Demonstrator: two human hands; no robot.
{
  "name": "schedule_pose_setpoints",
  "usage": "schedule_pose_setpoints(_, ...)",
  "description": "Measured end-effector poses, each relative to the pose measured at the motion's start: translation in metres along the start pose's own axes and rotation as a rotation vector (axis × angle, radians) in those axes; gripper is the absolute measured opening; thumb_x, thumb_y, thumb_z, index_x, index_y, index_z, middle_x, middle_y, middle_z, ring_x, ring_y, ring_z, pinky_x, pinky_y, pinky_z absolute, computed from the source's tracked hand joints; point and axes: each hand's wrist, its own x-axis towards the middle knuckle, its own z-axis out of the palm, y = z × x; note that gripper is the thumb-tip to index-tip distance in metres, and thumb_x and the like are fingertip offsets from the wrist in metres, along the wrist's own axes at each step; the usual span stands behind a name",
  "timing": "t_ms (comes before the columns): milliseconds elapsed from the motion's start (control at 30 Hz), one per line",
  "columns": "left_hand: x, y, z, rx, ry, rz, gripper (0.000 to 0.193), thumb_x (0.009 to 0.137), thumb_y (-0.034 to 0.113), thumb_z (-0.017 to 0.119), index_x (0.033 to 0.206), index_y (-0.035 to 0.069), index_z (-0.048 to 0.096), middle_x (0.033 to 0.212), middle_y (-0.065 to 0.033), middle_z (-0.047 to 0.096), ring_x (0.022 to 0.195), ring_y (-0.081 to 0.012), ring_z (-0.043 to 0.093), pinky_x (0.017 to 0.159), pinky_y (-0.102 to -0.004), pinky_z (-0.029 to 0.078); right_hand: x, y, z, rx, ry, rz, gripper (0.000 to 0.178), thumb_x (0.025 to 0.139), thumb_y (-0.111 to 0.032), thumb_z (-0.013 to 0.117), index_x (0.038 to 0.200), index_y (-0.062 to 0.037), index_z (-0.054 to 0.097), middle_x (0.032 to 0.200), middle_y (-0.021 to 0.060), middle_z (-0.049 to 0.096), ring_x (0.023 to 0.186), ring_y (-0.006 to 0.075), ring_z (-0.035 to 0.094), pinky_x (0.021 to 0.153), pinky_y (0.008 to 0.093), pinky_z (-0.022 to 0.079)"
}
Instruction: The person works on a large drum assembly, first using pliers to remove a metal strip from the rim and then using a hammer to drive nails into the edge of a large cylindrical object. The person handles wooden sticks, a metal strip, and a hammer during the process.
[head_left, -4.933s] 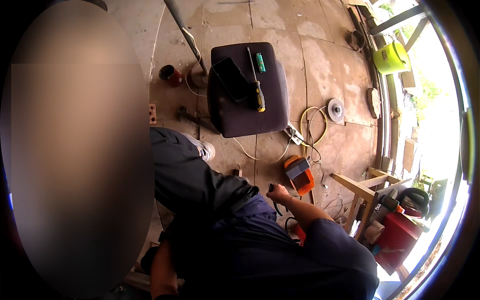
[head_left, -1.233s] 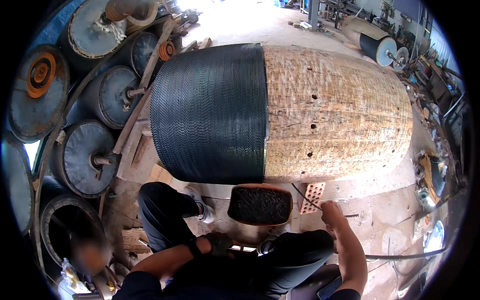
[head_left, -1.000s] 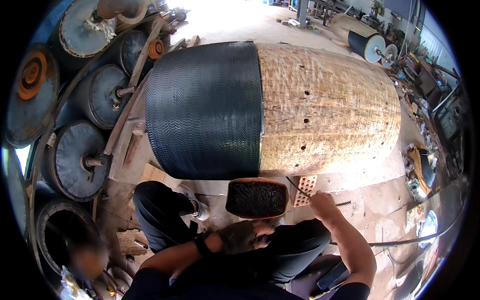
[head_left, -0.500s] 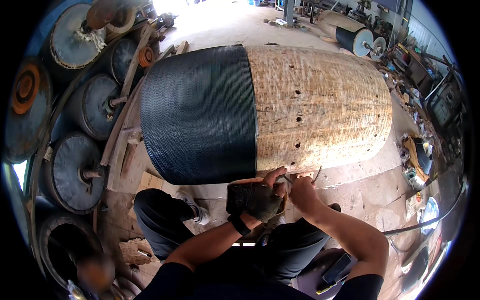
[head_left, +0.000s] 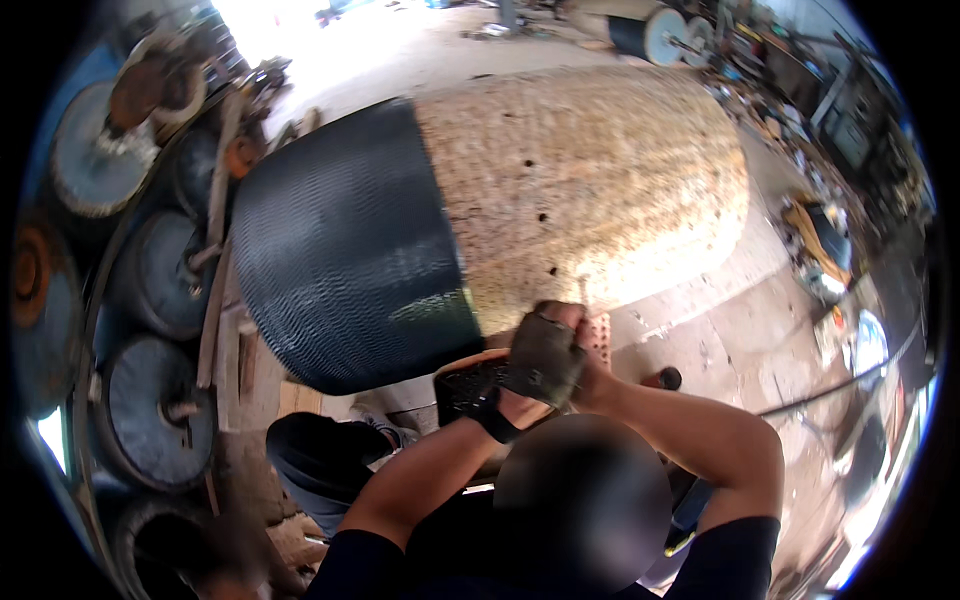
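Note:
A large drum lies on its side in front of me. Its left part has a black, finely ridged covering (head_left: 350,240), and its right part is a bare tan, rough surface (head_left: 590,190) with several small dark holes. At the drum's near lower edge, my left hand (head_left: 545,355), in a dark worn glove, is closed and pressed against my bare right hand (head_left: 594,382). The right fingers are curled shut and mostly hidden behind the glove; whatever either hand grips cannot be made out. A pinkish strip with holes (head_left: 601,338) shows just beyond my right hand. Left of the glove is a dark container (head_left: 465,385) with a brown rim.
Several grey-ended rollers (head_left: 158,410) are stacked at the left behind a long wooden beam (head_left: 218,240). Another roller (head_left: 665,38) lies at the far right. Scrap and debris (head_left: 825,240) line the right side, where a dark hose (head_left: 830,395) crosses the floor.
My view has tilted and shifted, so the drum appears turned and further left. My hands, slightly apart before with the left fingers raised, have come together, the gloved left now over the right.

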Motion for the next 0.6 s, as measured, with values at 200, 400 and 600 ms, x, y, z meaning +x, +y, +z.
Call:
schedule_pose_setpoints(200,0.032,-0.024,-0.018,-0.108,-0.069,-0.301,0.017,0.091,0.012,0.058,0.102,0.002,0.067,0.072,-0.0093,0.065,0.066,-0.0193,0.064,0.061,-0.0329,0.051,-0.001,-0.003,-0.004,0.024,0.116,0.045,0.024,0.079,0.0,0.061,0.102,-0.0024,0.066,0.092,0.013,0.063,0.089,0.0308,0.063,0.084,0.0448,0.051)
schedule_pose_setpoints(400,0.053,-0.076,-0.04,-0.258,-0.157,-0.331,0.024,0.091,-0.007,0.05,0.106,-0.003,0.068,0.09,-0.009,0.068,0.07,-0.0098,0.055,0.063,-0.0251,0.048,-0.01,-0.01,0.001,0.798,0.896,0.799,0.021,0.08,0.006,0.055,0.098,0.002,0.065,0.096,0.0204,0.064,0.087,0.0395,0.065,0.08,0.0447,0.053)
schedule_pose_setpoints(600,0.076,-0.056,-0.047,-0.258,-0.261,-0.562,0.021,0.096,0.001,0.055,0.114,-0.004,0.065,0.102,-0.0118,0.067,0.079,-0.0146,0.066,0.07,-0.0282,0.058,0.011,0.01,0.068,1.199,0.761,0.773,0.023,0.089,-0.006,0.06,0.111,-0.0037,0.069,0.103,0.019,0.07,0.094,0.0352,0.068,0.083,0.042,0.054)
